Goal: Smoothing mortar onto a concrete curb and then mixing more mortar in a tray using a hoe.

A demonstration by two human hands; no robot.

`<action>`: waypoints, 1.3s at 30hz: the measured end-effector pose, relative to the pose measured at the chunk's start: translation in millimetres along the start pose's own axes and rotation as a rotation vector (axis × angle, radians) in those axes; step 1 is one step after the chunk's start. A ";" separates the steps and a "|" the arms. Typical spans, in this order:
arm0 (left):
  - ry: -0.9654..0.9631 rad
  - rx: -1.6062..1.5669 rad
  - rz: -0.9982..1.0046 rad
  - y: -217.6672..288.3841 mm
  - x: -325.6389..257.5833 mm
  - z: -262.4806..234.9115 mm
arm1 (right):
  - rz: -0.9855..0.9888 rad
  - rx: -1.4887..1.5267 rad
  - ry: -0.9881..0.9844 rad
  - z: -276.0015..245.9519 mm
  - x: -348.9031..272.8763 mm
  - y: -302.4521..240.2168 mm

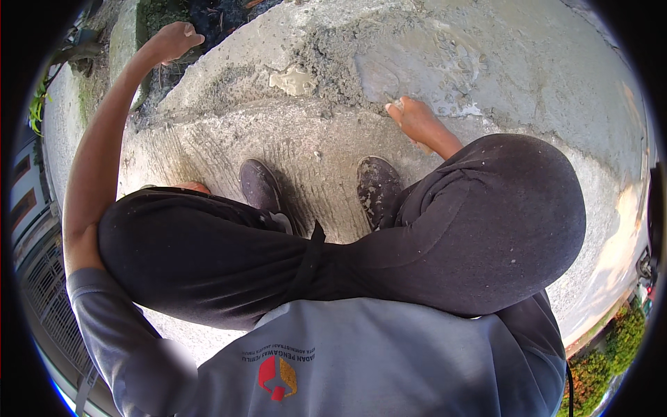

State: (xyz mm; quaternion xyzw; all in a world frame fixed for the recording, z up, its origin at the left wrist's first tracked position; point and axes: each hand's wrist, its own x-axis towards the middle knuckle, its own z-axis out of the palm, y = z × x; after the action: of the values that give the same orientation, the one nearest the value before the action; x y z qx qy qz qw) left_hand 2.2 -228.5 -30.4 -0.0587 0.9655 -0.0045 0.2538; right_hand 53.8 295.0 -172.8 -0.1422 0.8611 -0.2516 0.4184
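Observation:
My right hand is closed around a tool with a pale handle, low over the edge of a wet, smooth cement patch. The tool's working end cannot be told apart from the grey cement. My left hand is held out at the far left with its fingers curled in, and nothing shows in it. It hangs near a dark ditch beside the concrete edge. Between the hands lie rough, crumbly mortar and a small pale wet puddle.
My dark, cement-spotted shoes stand on ridged concrete, and my bent knees spread to both sides. Grey wet cement stretches to the far right. A mossy concrete kerb borders the ditch. Leafy bushes show at the lower right.

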 end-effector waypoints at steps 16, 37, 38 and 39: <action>-0.014 -0.039 -0.019 -4.7 5.8 10.9 | 0.047 0.180 -0.126 -14.0 24.0 -24.1; -0.159 -0.050 -0.048 -11.7 31.6 23.7 | 0.290 -0.196 0.378 -18.5 -40.7 70.7; -0.157 -0.054 -0.043 -5.6 35.2 23.3 | 0.294 -0.200 0.381 -10.4 -44.4 77.3; -0.146 -0.064 -0.054 0.6 39.3 22.5 | 0.327 -0.181 0.397 0.1 -52.5 83.5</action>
State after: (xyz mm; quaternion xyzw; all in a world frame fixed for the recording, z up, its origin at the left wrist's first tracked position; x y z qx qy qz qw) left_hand -20.8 -232.0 -69.2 -0.0930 0.9420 0.0236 0.3216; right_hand 83.0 388.5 -184.9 0.0138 0.9567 -0.1255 0.2622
